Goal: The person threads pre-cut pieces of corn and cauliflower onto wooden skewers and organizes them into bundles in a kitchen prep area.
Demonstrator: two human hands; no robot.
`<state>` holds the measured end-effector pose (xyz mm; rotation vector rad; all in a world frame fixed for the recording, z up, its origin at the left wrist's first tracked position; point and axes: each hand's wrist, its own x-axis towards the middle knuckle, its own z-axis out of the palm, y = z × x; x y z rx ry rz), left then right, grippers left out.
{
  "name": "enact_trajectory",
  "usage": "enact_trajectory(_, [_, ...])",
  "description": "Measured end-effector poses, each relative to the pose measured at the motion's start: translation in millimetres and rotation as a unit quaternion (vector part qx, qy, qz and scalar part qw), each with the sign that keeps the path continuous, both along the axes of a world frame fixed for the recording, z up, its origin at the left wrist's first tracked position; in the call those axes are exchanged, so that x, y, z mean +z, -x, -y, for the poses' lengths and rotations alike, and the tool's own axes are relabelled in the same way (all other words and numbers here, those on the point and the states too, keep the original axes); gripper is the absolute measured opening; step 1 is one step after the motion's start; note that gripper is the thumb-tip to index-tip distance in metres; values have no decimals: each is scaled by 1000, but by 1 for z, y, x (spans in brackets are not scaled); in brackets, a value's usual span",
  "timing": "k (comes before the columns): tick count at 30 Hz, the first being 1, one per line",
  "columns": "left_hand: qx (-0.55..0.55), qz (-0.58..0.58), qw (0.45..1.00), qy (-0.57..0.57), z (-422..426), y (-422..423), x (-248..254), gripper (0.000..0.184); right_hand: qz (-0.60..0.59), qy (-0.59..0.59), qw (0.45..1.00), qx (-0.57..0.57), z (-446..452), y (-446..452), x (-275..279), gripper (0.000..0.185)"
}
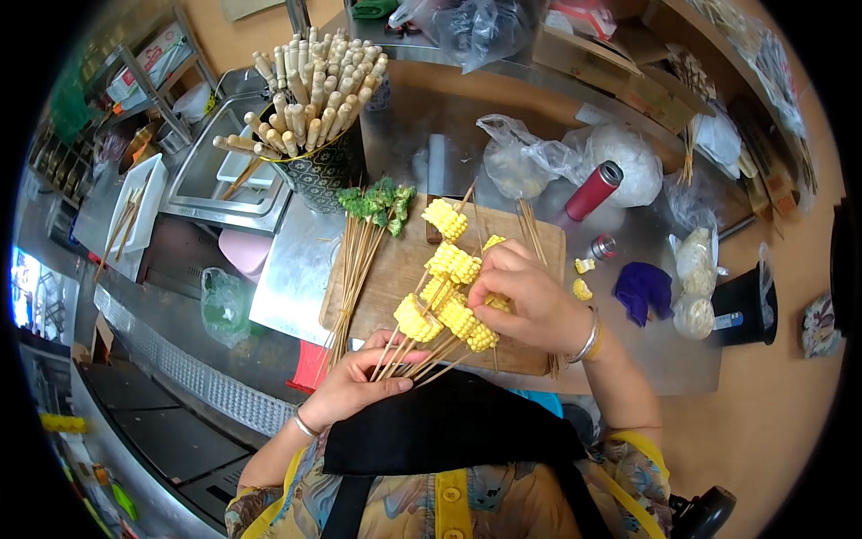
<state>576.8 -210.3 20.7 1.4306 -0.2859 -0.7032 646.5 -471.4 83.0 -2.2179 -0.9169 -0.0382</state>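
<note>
My left hand [366, 382] is closed around the lower ends of several bamboo skewers, held in front of the black apron. Yellow pieces of corn [453, 262] are stuck on these skewers in a loose cluster over the cutting board [386, 269]. At the cluster's right side, my right hand [530, 301] pinches thumb and fingers together against a corn skewer; its fingers partly cover the corn there. Left of the corn, a bundle of broccoli skewers [377, 205] lies on the board, florets at the far end.
A tall dark patterned bucket [328, 175] holds many wooden-handled sticks. More bamboo skewers [532, 225] lie at the board's right. Beyond are a red thermos [594, 190], its cap [603, 246], small corn bits [583, 288], a purple cloth [643, 292] and plastic bags [521, 157]. A sink [235, 135] stands left.
</note>
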Motion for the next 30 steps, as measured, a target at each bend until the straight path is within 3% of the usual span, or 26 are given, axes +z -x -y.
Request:
enact_trajectory(4, [-15,60,998,-4,3,-2,2,40,42,48,997,34,6,2,9,8])
enact_trajectory(13, [-33,56,998,-16,1,0,0,41,-51,4,999,0,1,11,2,7])
enact_trajectory(15, [-19,-3,1000,13,0,1,-2,41,-163,-132,976,-49,1,11,3,7])
enact_trajectory(16, [-21,-3,1000,13,-1,0,-2,41,-163,-133,976,-52,2,11,6,7])
enact_trajectory(18, [-14,-28,999,-17,-4,-1,-3,40,-245,-332,898,-151,11,10,12,8])
enact_trajectory(19, [-18,-27,999,-18,-6,-1,-4,40,-243,-333,898,-154,19,10,10,8])
enact_trajectory(21, [-1,1,1000,-31,-7,0,-6,39,-72,-285,938,-184,41,9,2,8])
enact_trajectory(22, [-3,2,1000,-31,-7,0,-6,39,-70,-285,938,-186,49,11,0,8])
enact_trajectory(24, [28,-85,996,15,-8,1,-8,39,48,-13,956,-289,60,19,-5,7])
enact_trajectory(28, [36,-115,991,51,-7,0,-9,41,21,-57,930,-362,51,30,-26,5])
enact_trajectory(30, [40,-66,997,21,-7,0,-15,41,-29,-167,922,-348,38,38,-28,7])
